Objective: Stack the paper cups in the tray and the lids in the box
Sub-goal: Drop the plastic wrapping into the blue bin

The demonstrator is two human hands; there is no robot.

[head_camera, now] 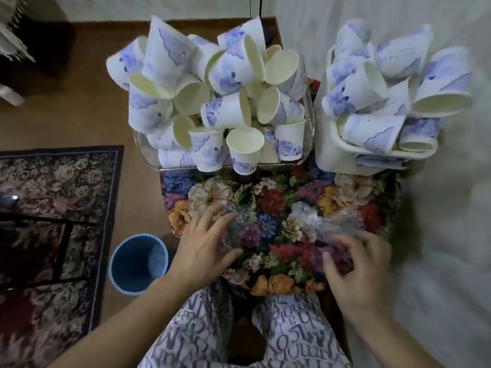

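Note:
A heap of white paper cups [212,83] with blue flower prints fills a clear tray [144,150] at the back of the flowered cloth. More such cups [385,83] are piled in a white box [329,152] to the right. On the cloth in front lies a crumpled clear plastic wrapper [305,221]. My left hand [204,248] touches its left end with spread fingers. My right hand [356,264] grips its right end with curled fingers. No lids can be made out.
The flowered cloth [271,197] covers a small stool in front of my knees. A blue bin [138,261] stands on the wooden floor at the left, beside a dark floral rug [53,195]. A white bedsheet [451,235] runs along the right.

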